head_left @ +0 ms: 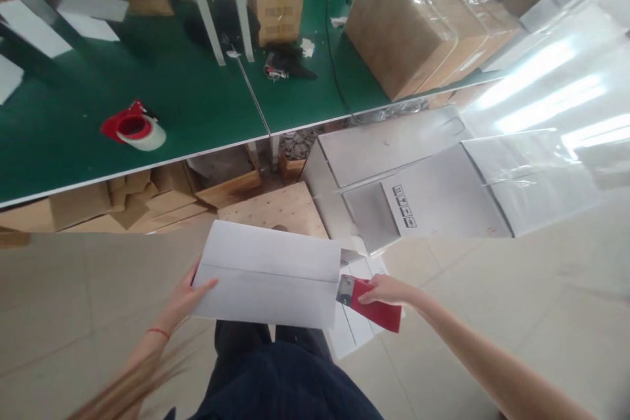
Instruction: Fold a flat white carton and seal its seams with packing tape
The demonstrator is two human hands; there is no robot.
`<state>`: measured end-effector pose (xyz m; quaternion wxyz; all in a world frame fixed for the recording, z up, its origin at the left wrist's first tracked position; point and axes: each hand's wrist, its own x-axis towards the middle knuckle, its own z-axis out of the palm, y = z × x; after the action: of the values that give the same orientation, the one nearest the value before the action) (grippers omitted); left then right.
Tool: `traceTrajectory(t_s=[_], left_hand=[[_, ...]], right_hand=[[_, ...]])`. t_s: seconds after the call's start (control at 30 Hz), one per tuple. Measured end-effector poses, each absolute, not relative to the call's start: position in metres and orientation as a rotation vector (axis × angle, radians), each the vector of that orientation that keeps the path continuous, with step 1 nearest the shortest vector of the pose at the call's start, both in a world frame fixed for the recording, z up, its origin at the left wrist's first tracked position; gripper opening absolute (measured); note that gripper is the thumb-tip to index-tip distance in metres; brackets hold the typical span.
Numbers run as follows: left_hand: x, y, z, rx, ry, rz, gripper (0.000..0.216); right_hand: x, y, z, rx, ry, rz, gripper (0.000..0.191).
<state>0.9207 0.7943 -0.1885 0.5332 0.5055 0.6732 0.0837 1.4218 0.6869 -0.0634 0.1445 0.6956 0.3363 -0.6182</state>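
The left hand (183,302) grips the left end of a flat white carton (268,273), thumb lying on its top face and the fingers hidden beneath. The right hand (386,290) is closed round a red tool (377,307) just off the carton's right end; a grey metal part juts from it toward the carton, but whether it touches the edge cannot be made out. Both forearms are cut off by the lower frame, and the left one is blurred.

The carton is a plain white oblong, folded flat, with one long crease across it. Under the right hand more white flat cartons (357,321) lie partly covered. Beyond the hands stands a large white box (433,190) with small printed symbols. Farther off on the green surface (197,98) sits a red tape dispenser (134,126).
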Motion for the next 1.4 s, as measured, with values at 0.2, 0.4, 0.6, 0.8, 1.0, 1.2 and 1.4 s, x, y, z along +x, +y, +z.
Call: traceTrajectory(t_s=[0.2, 0.4, 0.6, 0.8, 1.0, 1.2, 1.4], left_hand=[[0.921, 0.794, -0.185, 1.182, 1.658, 0.155, 0.094], [0.955, 0.755, -0.18, 2.019, 1.691, 0.45, 0.061], [1.081, 0.669, -0.183, 2.494, 1.257, 0.211, 0.103], [1.181, 0.63, -0.18, 2.423, 1.257, 0.182, 0.121], [1.182, 0.631, -0.179, 2.434, 1.317, 0.139, 0.106], [1.17, 0.629, -0.182, 2.568, 1.257, 0.091, 0.104], [1.176, 0.628, -0.183, 2.597, 1.235, 0.047, 0.101]], right_hand=[[1.433, 0.685, -0.105, 1.964, 0.934, -1.809, 0.017], [1.431, 0.684, -0.121, 1.933, 1.02, -1.819, 0.02], [1.423, 0.678, -0.122, 1.928, 1.089, -1.822, 0.021], [1.434, 0.677, -0.128, 1.926, 1.184, -1.796, 0.026], [1.433, 0.674, -0.137, 1.832, 1.304, -1.802, 0.033], [1.426, 0.669, -0.138, 1.736, 1.421, -1.836, 0.039], [1.456, 0.65, -0.138, 1.782, 1.363, -1.874, 0.038]])
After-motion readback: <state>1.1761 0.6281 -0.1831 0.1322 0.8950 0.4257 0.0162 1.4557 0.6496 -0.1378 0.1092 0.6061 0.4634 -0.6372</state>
